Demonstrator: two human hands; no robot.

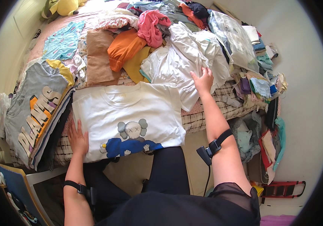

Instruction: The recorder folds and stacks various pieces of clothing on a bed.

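A white T-shirt [146, 98] with a cartoon figure in blue on its front lies folded on the bed's near edge, its lower edge by my knees. My left hand [78, 138] rests flat at the shirt's left edge, fingers stretched out. Farther right, my right hand [203, 81] touches a heap of crumpled white cloth [176, 62], thumb and fingers apart; the fingertips press into the fabric. To the left of the T-shirt sits a stack of folded shirts with a grey printed T-shirt [37, 101] on top.
Behind the T-shirt lie a brown ribbed garment [100, 56], an orange garment [127, 47] and a pink one [152, 26]. A clear plastic bag [233, 41] and small folded cloths [260, 86] are at the right. A red metal frame [284, 189] stands low right.
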